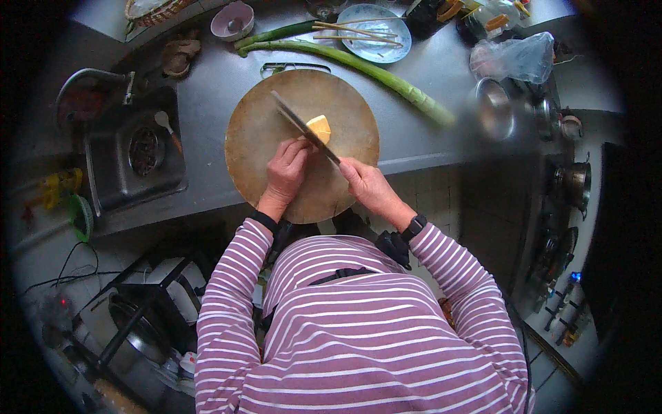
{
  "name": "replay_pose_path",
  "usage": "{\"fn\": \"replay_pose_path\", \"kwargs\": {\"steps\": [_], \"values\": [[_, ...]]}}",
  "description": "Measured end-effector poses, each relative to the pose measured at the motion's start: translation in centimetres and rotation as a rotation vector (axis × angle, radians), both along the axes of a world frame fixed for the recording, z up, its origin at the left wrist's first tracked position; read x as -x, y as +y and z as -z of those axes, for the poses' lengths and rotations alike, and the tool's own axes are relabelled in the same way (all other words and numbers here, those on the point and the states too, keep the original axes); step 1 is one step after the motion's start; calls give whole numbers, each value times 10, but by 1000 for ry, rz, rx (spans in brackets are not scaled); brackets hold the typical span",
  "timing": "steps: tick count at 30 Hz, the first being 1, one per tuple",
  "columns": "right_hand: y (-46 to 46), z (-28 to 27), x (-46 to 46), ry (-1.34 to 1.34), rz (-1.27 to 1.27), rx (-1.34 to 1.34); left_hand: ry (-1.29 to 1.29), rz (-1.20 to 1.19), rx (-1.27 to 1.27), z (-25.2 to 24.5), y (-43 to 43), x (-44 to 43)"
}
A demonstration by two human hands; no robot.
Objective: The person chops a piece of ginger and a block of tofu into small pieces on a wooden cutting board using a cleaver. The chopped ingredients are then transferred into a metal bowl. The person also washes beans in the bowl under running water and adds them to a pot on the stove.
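A round wooden chopping board [258,155] lies on the steel counter before me. My right hand [364,183] is closed on the handle end of a kitchen knife [305,128], whose blade slants up to the left across the board. Just right of the blade sits a pale yellow-orange piece of food [319,127]; I cannot tell what kind. My left hand [290,168] rests over the board left of the blade, its fingertips bunched close to the blade and the food. Whether those fingers grip anything is hidden.
Beyond the board lie long green onion stalks [362,62] and a plate [362,52] with wooden sticks. A pink bowl [222,25] stands farther left. The sink [178,119] is at the left, with a white spoon [163,120]. A metal bowl [494,108] stands at the right.
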State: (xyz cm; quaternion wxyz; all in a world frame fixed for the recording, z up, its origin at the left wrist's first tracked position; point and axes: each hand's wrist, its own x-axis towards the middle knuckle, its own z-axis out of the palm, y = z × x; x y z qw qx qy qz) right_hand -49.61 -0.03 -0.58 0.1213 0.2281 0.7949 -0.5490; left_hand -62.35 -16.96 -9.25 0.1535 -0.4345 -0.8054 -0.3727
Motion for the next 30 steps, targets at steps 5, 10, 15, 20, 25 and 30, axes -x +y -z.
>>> {"fn": "replay_pose_path", "kwargs": {"steps": [5,10,15,20,25,30], "values": [[6,-28,-13,13,-61,-35,3,-6,-21,1,-1,0],[6,-34,-12,-61,-132,-85,46,-20,-15,7,-4,1],[-7,2,8,68,-93,-142,-30,-22,31,5,-6,0],[-5,-10,4,31,8,-14,-39,12,-7,2,-6,0],[3,-33,-9,-17,-128,-97,-53,-4,-39,9,-7,-1],[-8,-3,6,134,-127,-167,-53,-5,-24,11,-10,-2]]}}
